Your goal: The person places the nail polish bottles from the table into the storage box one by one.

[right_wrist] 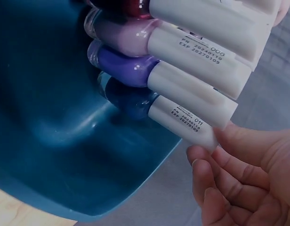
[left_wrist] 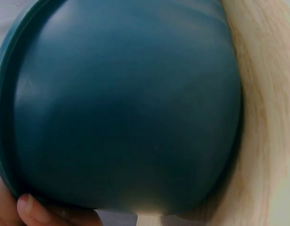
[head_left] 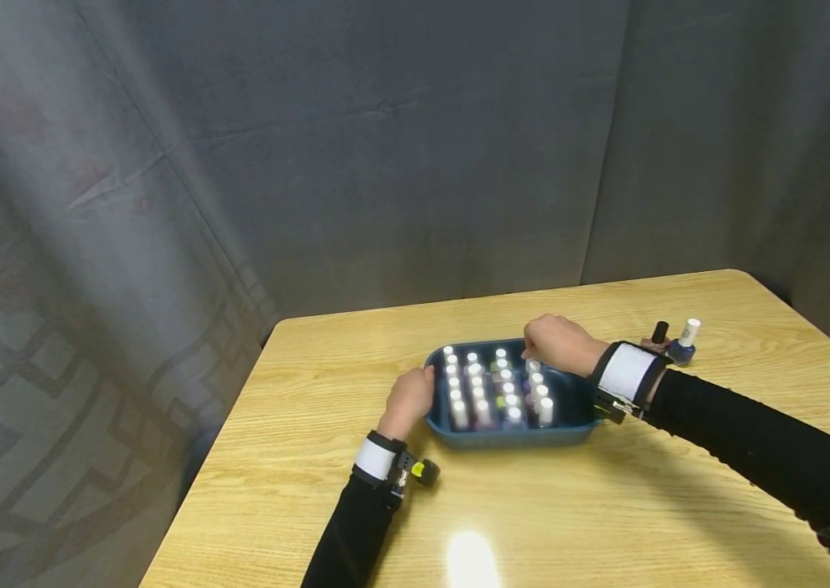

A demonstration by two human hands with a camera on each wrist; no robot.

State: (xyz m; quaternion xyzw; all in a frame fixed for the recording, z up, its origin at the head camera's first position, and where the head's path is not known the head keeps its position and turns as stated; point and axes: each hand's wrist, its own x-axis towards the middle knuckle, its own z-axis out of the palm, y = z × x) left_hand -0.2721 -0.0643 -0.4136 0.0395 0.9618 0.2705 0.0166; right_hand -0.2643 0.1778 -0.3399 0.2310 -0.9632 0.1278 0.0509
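A teal plastic basin point(head_left: 510, 439) stands on the wooden table, with several white-capped nail polish bottles point(head_left: 477, 392) upright inside in rows. My left hand point(head_left: 409, 398) holds the basin's left end by the rim; in the left wrist view its fingertips point(left_wrist: 34, 209) curl at the edge. At the far side of the rightmost row is my right hand point(head_left: 565, 343). Its thumb and fingers pinch the cap of a dark blue nail polish bottle point(right_wrist: 182, 121), as the right wrist view shows. Purple point(right_wrist: 128, 68), pale pink and red bottles line up beside that one.
Right of the basin, two more bottles stand on the table: one with a black cap point(head_left: 659, 333), and a blue one with a white cap point(head_left: 682, 349). A grey curtain point(head_left: 400, 163) hangs behind the table point(head_left: 327, 408). Inside the basin, bare floor shows at the right end.
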